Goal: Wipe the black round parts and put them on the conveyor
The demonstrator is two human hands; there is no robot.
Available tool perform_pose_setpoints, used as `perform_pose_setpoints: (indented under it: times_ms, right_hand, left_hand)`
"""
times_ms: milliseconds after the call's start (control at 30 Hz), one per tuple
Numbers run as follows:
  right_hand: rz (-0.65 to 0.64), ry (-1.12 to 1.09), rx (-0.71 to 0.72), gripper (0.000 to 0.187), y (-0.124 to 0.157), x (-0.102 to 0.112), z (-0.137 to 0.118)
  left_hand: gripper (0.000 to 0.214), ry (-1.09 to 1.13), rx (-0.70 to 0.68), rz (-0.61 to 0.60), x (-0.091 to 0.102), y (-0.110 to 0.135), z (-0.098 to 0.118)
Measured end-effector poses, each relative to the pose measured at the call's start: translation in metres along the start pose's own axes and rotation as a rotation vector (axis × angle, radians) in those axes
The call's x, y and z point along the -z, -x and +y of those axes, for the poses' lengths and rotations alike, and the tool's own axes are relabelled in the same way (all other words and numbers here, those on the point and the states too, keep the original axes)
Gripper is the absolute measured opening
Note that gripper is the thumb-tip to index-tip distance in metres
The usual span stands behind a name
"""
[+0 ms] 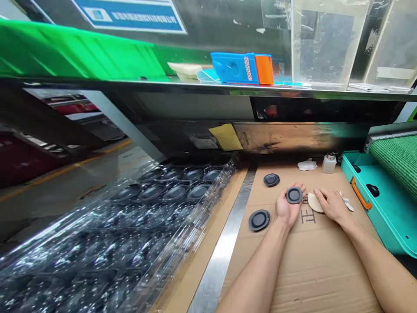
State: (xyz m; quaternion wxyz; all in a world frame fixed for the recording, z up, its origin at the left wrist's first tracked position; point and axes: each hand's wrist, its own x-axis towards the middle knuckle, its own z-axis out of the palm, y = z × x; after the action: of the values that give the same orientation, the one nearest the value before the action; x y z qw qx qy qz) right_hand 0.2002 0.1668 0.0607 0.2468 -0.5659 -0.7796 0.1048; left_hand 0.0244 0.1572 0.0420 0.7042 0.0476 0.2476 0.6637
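Left hand point(286, 209) half curled, holding a black rubber disc point(294, 195); right hand point(332, 205) open, fingers resting on a round beige pad point(314, 202); flattened cardboard point(312, 265) beneath, two more discs point(259, 220) nearby.

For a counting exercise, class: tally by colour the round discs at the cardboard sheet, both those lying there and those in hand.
Black rubber discs: 3, one of them held in the left hand
Beige round pad: 1, partly under the right hand
Total: 4

Stacked clear blister trays point(114, 230), teal bin point(389, 224)
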Motion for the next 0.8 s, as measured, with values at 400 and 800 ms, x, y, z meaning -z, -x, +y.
perform_pose_setpoints:
  times_ms: [400, 800]
  right_hand:
    - [0.011, 0.138, 0.024, 0.028, -0.006, 0.027, 0.031]
    - [0.151, -0.114, 0.382, 0.021, 0.011, -0.025, -0.037]
  left_hand:
    - [0.036, 0.037, -0.04, -0.01, -0.001, 0.001, 0.0]
    - [0.032, -0.064, -0.012, -0.195, -0.004, 0.01, -0.026]
